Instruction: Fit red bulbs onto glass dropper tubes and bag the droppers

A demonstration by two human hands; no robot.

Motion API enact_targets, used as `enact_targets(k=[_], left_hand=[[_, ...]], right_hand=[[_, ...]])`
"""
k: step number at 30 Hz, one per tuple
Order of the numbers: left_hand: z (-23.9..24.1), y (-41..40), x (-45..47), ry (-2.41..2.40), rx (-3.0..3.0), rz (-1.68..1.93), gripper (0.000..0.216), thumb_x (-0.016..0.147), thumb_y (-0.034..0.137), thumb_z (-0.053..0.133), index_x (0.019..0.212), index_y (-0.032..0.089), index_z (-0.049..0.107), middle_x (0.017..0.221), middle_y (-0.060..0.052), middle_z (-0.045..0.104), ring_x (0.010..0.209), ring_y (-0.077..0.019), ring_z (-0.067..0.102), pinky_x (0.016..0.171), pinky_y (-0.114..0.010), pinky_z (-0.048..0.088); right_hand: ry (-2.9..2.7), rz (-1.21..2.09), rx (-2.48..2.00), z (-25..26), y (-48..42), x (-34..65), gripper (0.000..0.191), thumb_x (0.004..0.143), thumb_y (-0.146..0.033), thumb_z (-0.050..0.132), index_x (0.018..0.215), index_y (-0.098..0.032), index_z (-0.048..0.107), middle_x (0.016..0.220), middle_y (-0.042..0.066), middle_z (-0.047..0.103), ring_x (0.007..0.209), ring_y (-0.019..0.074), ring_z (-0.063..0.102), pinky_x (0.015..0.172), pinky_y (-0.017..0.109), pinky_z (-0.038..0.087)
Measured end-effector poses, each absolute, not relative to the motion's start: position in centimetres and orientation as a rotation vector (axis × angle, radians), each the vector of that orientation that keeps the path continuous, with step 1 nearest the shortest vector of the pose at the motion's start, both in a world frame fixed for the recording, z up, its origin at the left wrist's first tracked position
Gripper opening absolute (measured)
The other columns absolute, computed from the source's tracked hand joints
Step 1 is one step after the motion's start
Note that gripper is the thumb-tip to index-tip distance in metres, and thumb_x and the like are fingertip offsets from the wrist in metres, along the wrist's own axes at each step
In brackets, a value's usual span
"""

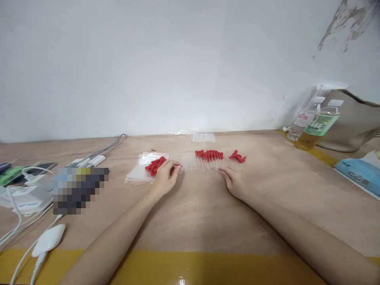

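Note:
My left hand (pixel 166 174) is closed in a pinch, with a bit of red rubber bulb (pixel 179 166) showing at its fingertips. Beside it, a heap of red rubber bulbs (pixel 154 165) lies on a stack of clear zip bags (pixel 139 168). My right hand (pixel 233 180) pinches the end of a thin glass dropper tube (pixel 219 169), mostly lost among others. Between the hands, bare glass tubes (pixel 189 162) lie side by side. To their right runs a row of droppers with red bulbs (pixel 209 154), and a looser bunch of bulbed droppers (pixel 237 156) rests past them.
A small clear bag (pixel 203 137) lies by the wall. On the left are white chargers and cables (pixel 32 194), a white adapter (pixel 49 240) and a blurred-out dark object (pixel 78 190). Two bottles (pixel 319 124), a beige bag (pixel 347 118) and a blue packet (pixel 360 176) occupy the right.

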State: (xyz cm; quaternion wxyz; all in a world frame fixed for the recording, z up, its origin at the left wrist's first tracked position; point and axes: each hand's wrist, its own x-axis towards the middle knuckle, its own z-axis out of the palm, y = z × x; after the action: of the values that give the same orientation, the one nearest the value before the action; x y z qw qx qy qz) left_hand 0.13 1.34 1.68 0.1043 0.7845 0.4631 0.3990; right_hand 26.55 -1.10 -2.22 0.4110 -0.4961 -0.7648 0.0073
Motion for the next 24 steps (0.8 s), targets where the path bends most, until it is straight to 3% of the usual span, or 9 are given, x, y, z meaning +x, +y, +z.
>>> enact_targets(k=[6,13,24], left_hand=[[-0.6,0.7,3.3,1.069,1.626,1.071,0.018,0.075,0.025,0.051,0.088,0.014,0.057,0.078,-0.004,0.064,0.074,-0.0153,0.062,0.073,-0.028,0.045],[-1.3,0.6,4.0,1.106,1.791,1.025,0.023,0.067,0.034,0.065,0.075,0.015,0.054,0.059,0.002,0.056,0.050,-0.0081,0.049,0.048,-0.018,0.034],[-1.4,0.6,4.1,1.097,1.909,1.006,0.022,0.074,0.035,0.060,0.080,0.016,0.050,0.060,0.003,0.053,0.052,-0.0084,0.048,0.050,-0.019,0.036]], right_hand=[[-1.976,0.085,-1.121,-2.1,-1.8,25.7,0.019,0.085,-0.018,0.036,0.091,-0.018,0.054,0.082,0.006,0.059,0.077,0.0162,0.056,0.069,0.028,0.044],[-2.022,0.128,-1.184,-1.8,-2.1,24.6,0.015,0.084,-0.020,0.041,0.078,-0.018,0.054,0.075,0.004,0.058,0.068,0.0137,0.053,0.061,0.025,0.041],[-2.066,0.163,-1.154,-2.2,-2.1,24.1,0.019,0.087,-0.024,0.038,0.085,-0.019,0.055,0.080,0.005,0.059,0.070,0.0139,0.053,0.063,0.025,0.041]])
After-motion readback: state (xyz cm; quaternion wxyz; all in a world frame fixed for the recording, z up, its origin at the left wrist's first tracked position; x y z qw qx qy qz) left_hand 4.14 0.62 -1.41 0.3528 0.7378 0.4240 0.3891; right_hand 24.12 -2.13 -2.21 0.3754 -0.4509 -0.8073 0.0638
